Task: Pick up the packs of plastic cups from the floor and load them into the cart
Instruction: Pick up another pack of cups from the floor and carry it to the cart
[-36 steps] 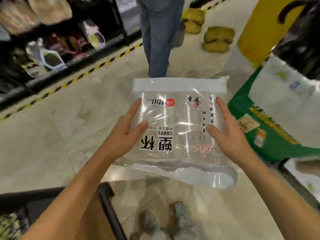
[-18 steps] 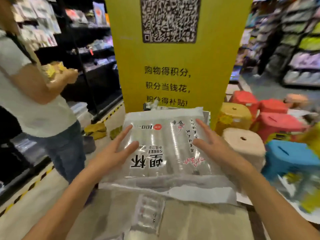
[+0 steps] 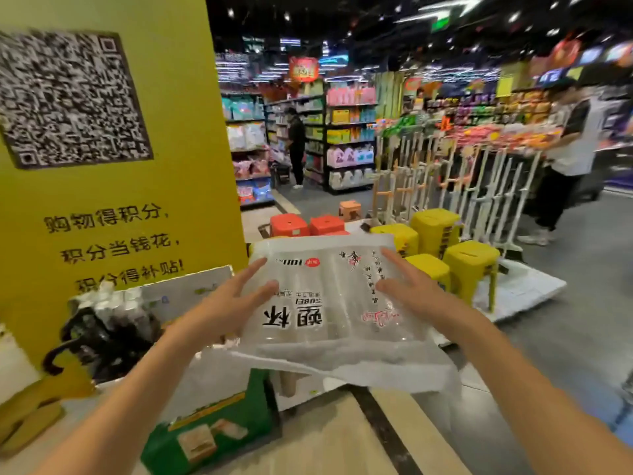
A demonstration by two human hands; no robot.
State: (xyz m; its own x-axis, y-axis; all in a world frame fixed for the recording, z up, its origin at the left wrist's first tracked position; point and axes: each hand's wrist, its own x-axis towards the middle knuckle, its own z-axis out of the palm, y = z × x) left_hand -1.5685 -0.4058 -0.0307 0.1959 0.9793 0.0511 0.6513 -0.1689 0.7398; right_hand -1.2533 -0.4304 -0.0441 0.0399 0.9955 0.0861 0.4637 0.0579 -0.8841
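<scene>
I hold a clear plastic pack of plastic cups (image 3: 329, 303) flat in front of me, printed with black characters and a red dot. My left hand (image 3: 226, 303) grips its left edge, thumb on top. On the opposite edge sits my right hand (image 3: 411, 296), held the same way. The pack hovers above a load of goods at lower left, including a green box (image 3: 219, 426). Whether that load sits in a cart cannot be told; no cart frame shows.
A yellow pillar (image 3: 113, 186) with a QR code stands close on the left. Yellow stools (image 3: 469, 265) and red stools (image 3: 289, 225) sit on a white pallet ahead. A black bag (image 3: 102, 337) lies at left. People stand at the shelves and at a rack far right.
My view has swung up and to the right, from the floor and past the pillar to the store aisle. The pack stays held in both hands, raised higher.
</scene>
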